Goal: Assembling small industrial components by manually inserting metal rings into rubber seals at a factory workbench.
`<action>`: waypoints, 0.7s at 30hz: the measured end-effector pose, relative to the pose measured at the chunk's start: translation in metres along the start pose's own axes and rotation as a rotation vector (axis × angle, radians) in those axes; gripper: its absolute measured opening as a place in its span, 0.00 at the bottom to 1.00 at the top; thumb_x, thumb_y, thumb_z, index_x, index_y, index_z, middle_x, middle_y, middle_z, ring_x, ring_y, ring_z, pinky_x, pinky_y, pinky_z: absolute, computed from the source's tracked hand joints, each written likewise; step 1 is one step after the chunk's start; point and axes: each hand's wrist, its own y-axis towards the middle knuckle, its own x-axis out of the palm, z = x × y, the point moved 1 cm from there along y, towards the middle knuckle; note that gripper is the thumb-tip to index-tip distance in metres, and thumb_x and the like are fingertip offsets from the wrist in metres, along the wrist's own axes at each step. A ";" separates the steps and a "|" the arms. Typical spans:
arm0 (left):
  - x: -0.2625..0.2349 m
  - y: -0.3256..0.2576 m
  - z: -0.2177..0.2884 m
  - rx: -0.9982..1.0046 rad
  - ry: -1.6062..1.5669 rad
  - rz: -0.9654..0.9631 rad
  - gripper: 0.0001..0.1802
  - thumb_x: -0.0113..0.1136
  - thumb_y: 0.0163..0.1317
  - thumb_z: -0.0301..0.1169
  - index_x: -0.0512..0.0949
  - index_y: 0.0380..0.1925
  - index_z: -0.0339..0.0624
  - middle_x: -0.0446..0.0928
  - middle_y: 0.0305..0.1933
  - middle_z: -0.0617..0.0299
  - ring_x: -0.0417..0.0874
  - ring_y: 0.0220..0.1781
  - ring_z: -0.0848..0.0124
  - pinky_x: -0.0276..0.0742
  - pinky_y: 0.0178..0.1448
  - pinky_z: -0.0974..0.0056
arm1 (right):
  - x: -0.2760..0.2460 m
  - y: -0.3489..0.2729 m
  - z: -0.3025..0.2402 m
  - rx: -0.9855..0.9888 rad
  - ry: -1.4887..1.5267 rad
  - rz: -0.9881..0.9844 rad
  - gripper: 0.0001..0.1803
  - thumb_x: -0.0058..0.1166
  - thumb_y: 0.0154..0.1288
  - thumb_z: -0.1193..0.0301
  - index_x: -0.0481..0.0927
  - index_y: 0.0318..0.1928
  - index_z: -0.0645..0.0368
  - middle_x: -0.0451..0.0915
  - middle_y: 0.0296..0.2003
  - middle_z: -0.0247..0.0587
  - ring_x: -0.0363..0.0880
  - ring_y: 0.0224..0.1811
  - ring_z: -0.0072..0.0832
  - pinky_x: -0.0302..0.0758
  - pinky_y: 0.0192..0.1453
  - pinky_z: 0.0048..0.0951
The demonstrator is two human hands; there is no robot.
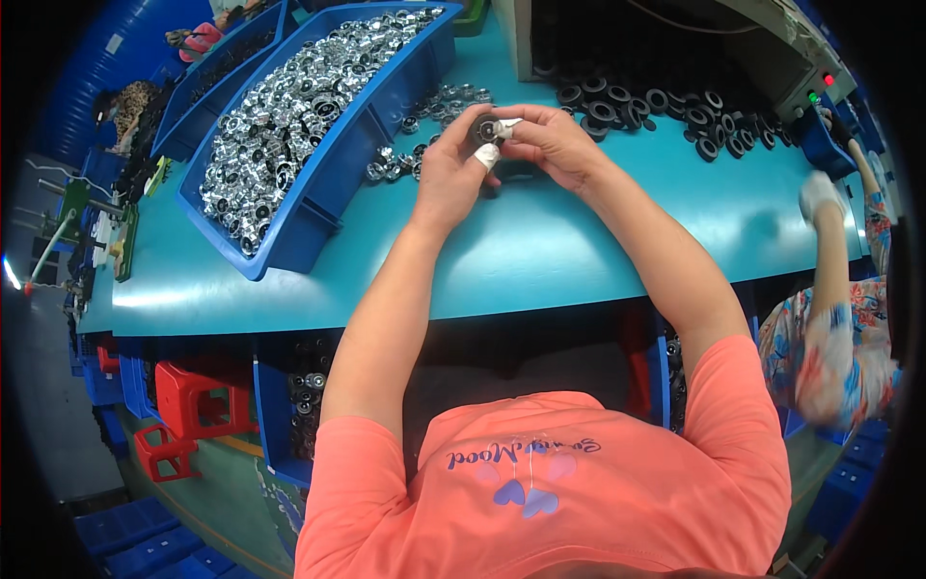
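hands: left hand (449, 174) and right hand (567, 145) grasping small round part (485, 128) between them, above desk (540, 253) | left of hands: blue bin (333, 183) heaped with silvery parts (289, 121) | right: black rings (656, 100) | below: coral shirt (617, 502), dark lettering (526, 450)

The only view looks through a wide fisheye from head height, down and forward over the coral shirt (579, 492) to the worktop (550, 261). The shirt is nearest, the left hand (448, 179) and right hand (564, 147) farther out, above centre; straight edges bow toward the rim.
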 end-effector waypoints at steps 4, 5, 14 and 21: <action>0.000 -0.002 0.006 0.005 -0.099 0.007 0.25 0.53 0.67 0.22 0.71 0.66 0.42 0.79 0.49 0.60 0.79 0.40 0.75 0.81 0.36 0.70 | -0.001 -0.002 -0.004 -0.028 -0.018 -0.033 0.21 0.62 0.61 0.75 0.79 0.54 0.71 0.82 0.49 0.45 0.83 0.51 0.30 0.78 0.62 0.31; -0.001 0.000 0.006 -0.040 -0.084 0.022 0.24 0.53 0.68 0.22 0.72 0.65 0.43 0.79 0.47 0.60 0.79 0.37 0.76 0.80 0.34 0.70 | -0.001 0.000 -0.003 -0.028 -0.028 -0.027 0.21 0.62 0.61 0.75 0.79 0.54 0.70 0.82 0.49 0.45 0.83 0.51 0.30 0.78 0.62 0.31; -0.006 -0.001 0.003 -0.108 0.163 0.157 0.18 0.50 0.67 0.24 0.80 0.55 0.43 0.80 0.34 0.63 0.75 0.22 0.80 0.73 0.24 0.71 | 0.008 -0.001 0.010 -0.063 -0.186 0.039 0.20 0.63 0.60 0.75 0.79 0.52 0.70 0.81 0.47 0.45 0.82 0.49 0.29 0.80 0.58 0.31; -0.004 -0.002 0.005 -0.031 0.059 0.050 0.31 0.66 0.60 0.23 0.72 0.65 0.48 0.80 0.48 0.68 0.80 0.42 0.80 0.75 0.32 0.75 | 0.005 -0.003 0.001 -0.011 -0.009 -0.004 0.23 0.60 0.65 0.69 0.76 0.57 0.68 0.81 0.48 0.43 0.82 0.47 0.26 0.80 0.56 0.29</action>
